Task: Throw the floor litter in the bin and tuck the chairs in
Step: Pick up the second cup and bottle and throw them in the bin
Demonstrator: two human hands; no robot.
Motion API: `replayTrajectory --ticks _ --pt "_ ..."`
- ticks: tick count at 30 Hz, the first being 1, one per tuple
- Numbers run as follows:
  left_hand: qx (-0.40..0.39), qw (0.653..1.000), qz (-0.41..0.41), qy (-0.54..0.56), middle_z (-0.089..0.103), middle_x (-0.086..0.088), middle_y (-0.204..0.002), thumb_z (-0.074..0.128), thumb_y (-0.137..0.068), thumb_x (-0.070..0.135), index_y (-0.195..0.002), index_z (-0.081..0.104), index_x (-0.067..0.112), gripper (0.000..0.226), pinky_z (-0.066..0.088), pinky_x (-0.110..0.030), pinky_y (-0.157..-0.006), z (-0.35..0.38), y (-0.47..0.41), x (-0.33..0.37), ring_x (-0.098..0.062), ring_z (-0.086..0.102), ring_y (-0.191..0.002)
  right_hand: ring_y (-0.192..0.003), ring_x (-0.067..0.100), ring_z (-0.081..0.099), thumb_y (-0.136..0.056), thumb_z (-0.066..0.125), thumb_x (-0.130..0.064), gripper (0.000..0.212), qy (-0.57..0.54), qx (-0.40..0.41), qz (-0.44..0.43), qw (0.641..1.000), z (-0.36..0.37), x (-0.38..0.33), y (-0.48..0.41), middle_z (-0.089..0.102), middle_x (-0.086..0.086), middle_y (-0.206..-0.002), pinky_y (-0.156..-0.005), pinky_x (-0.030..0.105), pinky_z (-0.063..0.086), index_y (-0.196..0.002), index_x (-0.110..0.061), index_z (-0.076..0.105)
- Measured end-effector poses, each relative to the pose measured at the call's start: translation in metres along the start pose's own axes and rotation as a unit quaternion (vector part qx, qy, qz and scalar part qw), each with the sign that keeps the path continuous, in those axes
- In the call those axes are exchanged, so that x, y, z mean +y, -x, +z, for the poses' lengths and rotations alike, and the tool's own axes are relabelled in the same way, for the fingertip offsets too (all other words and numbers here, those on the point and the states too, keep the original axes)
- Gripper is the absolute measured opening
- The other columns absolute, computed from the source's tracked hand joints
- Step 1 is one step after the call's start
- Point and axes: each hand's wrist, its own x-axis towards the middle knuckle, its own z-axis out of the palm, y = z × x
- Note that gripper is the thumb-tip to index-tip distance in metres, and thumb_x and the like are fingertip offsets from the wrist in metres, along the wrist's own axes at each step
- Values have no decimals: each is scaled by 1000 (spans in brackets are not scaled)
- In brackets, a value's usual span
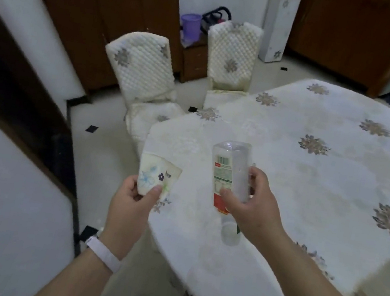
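While we grip cup (pixel 158 175) in left hand (pixel 132 204), bottle (pixel 233 169) in right hand (pixel 251 206) | bin (pixel 189 26) — well beyond table (pixel 314 168), ahead-left | left hand nearer

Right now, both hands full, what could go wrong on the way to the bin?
The left hand only pinches the flowered paper cup by one end, so it may slip. The right hand holds the clear plastic bottle neck-down; any leftover liquid might drip. The quilted cream chairs stand pulled out on the way to the purple plastic bin, perhaps easy to bump.
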Motion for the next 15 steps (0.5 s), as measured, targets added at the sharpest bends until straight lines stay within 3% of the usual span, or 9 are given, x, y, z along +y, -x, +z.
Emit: replayTrajectory --ticks 8,12,15 --pt "9 999 20 -30 75 8 -85 71 -88 16 -95 63 21 12 52 -18 -60 -80 -71 -13 -8 71 -78 -91 -1 60 -79 76 -35 54 42 10 0 999 80 -36 -25 54 -27 -102 -81 38 53 -115 -42 37" --pt "19 999 17 -32 74 2 -89 73 -87 22 -98 65 22 13 57 -38 -72 -131 -123 -15 -20 69 -82 -87 -14 56 -80 75 -34 50 52 10 -20 998 139 -74 -50 56 -23 -99 -70 24 49 -118 -34 42" --pt "34 999 11 -31 73 0 -91 72 -87 21 -98 65 19 13 56 -40 -77 -163 -158 -14 -22 69 -87 -86 -17 56 -81 74 -34 50 45 -10 -36 998 183 -104 -68 59 -23 -100 -71 23 51 -117 -37 40"
